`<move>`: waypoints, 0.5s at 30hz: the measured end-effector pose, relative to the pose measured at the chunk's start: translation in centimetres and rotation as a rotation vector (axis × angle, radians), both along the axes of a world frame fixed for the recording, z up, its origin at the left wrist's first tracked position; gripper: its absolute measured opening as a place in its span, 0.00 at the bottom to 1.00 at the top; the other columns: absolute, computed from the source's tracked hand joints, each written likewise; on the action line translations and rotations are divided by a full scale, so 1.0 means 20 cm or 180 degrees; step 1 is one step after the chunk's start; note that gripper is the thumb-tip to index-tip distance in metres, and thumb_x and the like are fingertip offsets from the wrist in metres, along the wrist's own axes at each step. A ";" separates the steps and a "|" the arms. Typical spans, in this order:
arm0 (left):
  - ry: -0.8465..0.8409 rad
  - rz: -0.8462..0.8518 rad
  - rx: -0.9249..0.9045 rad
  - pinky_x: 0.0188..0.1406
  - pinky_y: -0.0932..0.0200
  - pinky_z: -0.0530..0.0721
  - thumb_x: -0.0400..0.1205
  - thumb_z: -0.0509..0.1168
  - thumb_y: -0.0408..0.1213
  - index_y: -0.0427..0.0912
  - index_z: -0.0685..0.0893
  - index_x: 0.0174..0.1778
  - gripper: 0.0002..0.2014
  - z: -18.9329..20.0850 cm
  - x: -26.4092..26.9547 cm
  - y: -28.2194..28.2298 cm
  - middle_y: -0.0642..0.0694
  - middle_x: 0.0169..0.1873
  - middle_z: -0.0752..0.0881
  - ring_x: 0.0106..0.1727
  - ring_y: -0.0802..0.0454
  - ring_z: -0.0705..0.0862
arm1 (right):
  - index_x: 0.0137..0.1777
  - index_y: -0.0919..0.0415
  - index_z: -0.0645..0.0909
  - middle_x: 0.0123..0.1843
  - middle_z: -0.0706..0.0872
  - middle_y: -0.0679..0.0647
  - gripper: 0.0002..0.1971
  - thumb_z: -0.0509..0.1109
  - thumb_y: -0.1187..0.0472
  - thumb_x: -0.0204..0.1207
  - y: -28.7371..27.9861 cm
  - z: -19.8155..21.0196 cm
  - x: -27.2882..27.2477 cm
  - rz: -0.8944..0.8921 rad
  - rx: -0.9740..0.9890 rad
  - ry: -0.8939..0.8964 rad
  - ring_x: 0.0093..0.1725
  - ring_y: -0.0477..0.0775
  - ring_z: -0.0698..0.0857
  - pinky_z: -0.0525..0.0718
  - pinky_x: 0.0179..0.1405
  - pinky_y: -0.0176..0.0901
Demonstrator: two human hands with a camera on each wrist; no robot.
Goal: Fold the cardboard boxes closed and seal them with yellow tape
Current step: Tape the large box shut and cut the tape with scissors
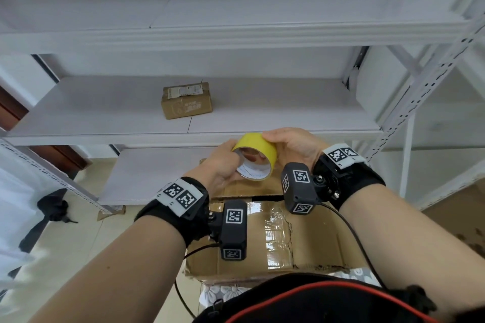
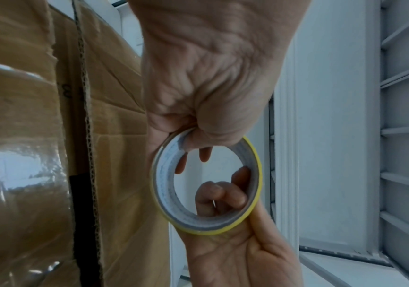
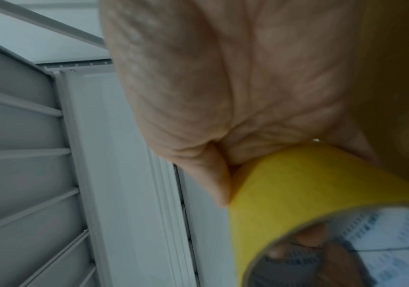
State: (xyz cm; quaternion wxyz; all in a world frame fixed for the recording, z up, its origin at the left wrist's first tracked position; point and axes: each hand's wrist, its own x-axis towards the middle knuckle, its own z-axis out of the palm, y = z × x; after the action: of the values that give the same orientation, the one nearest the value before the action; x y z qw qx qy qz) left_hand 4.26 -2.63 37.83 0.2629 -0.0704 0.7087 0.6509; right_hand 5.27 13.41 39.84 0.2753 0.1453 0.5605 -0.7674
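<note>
Both hands hold a roll of yellow tape (image 1: 258, 149) above a large cardboard box (image 1: 275, 238) that sits in front of my body. My left hand (image 1: 225, 162) grips the roll's near rim, thumb inside the core (image 2: 206, 186). My right hand (image 1: 291, 145) wraps the roll's outer yellow face (image 3: 296, 186) from the right, fingers curled over the far side. The box top has old clear tape on it and a dark gap (image 1: 265, 198) between its flaps. A small sealed cardboard box (image 1: 186, 100) stands on the middle shelf.
White metal shelving (image 1: 236, 123) fills the view ahead, its slotted uprights (image 1: 420, 92) at the right. A dark cloth (image 1: 53, 207) lies on the floor at the left. Cables (image 1: 351, 228) run from the wrist cameras across the box.
</note>
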 end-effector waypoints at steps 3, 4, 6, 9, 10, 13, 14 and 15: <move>0.0044 0.0009 -0.0043 0.58 0.35 0.85 0.82 0.51 0.15 0.35 0.77 0.62 0.19 0.00 0.00 0.01 0.33 0.50 0.85 0.56 0.33 0.86 | 0.54 0.65 0.81 0.41 0.89 0.60 0.21 0.60 0.45 0.82 -0.01 0.01 -0.01 0.0045 0.0035 -0.0026 0.37 0.56 0.89 0.86 0.38 0.45; 0.0078 -0.0016 -0.0087 0.57 0.35 0.86 0.83 0.52 0.15 0.36 0.77 0.62 0.18 -0.01 -0.01 0.01 0.32 0.52 0.86 0.56 0.33 0.86 | 0.56 0.65 0.81 0.40 0.89 0.59 0.21 0.62 0.46 0.82 -0.02 0.02 -0.01 0.0050 0.0114 0.0010 0.36 0.56 0.89 0.86 0.35 0.44; 0.0147 -0.0075 -0.0201 0.57 0.37 0.86 0.83 0.52 0.16 0.36 0.77 0.64 0.19 -0.01 -0.02 0.01 0.31 0.55 0.86 0.57 0.34 0.87 | 0.61 0.67 0.79 0.42 0.88 0.60 0.18 0.63 0.52 0.83 -0.03 0.02 -0.02 0.0033 0.0231 0.0053 0.37 0.57 0.88 0.86 0.37 0.46; 0.0140 -0.0129 -0.0254 0.56 0.39 0.87 0.82 0.52 0.15 0.36 0.77 0.66 0.21 -0.01 -0.05 -0.01 0.31 0.56 0.86 0.57 0.35 0.86 | 0.62 0.69 0.79 0.47 0.88 0.63 0.17 0.61 0.57 0.83 -0.02 0.01 -0.02 0.0010 0.0141 -0.0029 0.42 0.60 0.88 0.85 0.46 0.52; 0.0118 -0.0147 -0.0248 0.56 0.39 0.86 0.81 0.52 0.14 0.35 0.77 0.66 0.21 -0.02 -0.05 -0.01 0.32 0.56 0.86 0.58 0.35 0.86 | 0.64 0.70 0.78 0.50 0.88 0.64 0.17 0.61 0.57 0.83 -0.01 0.01 -0.02 -0.0012 0.0084 -0.0068 0.45 0.61 0.88 0.84 0.50 0.54; 0.0247 -0.0158 -0.0413 0.58 0.41 0.86 0.79 0.57 0.15 0.35 0.76 0.69 0.22 -0.01 -0.05 -0.02 0.34 0.57 0.85 0.59 0.37 0.85 | 0.61 0.68 0.81 0.50 0.86 0.63 0.15 0.62 0.58 0.82 0.00 0.00 -0.04 -0.0115 0.0025 -0.0088 0.45 0.61 0.86 0.83 0.52 0.55; 0.0433 -0.0156 -0.0575 0.59 0.43 0.85 0.78 0.59 0.17 0.37 0.74 0.72 0.25 0.00 -0.06 -0.02 0.36 0.59 0.84 0.59 0.39 0.84 | 0.59 0.66 0.82 0.49 0.85 0.62 0.14 0.62 0.58 0.82 0.00 0.00 -0.05 -0.0181 0.0037 -0.0076 0.42 0.59 0.85 0.83 0.50 0.53; 0.0686 -0.0168 -0.0726 0.58 0.48 0.84 0.78 0.60 0.19 0.40 0.73 0.74 0.27 0.01 -0.06 -0.02 0.40 0.61 0.82 0.60 0.42 0.83 | 0.58 0.65 0.82 0.48 0.85 0.61 0.13 0.61 0.58 0.83 0.00 -0.01 -0.06 -0.0264 0.0063 -0.0072 0.41 0.58 0.85 0.84 0.47 0.52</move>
State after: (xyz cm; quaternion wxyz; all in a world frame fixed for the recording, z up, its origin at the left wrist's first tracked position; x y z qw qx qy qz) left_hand 3.06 -3.02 38.02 0.1926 -0.0109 0.8037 0.5629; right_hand 4.14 13.37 39.70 0.2481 0.1798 0.5584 -0.7709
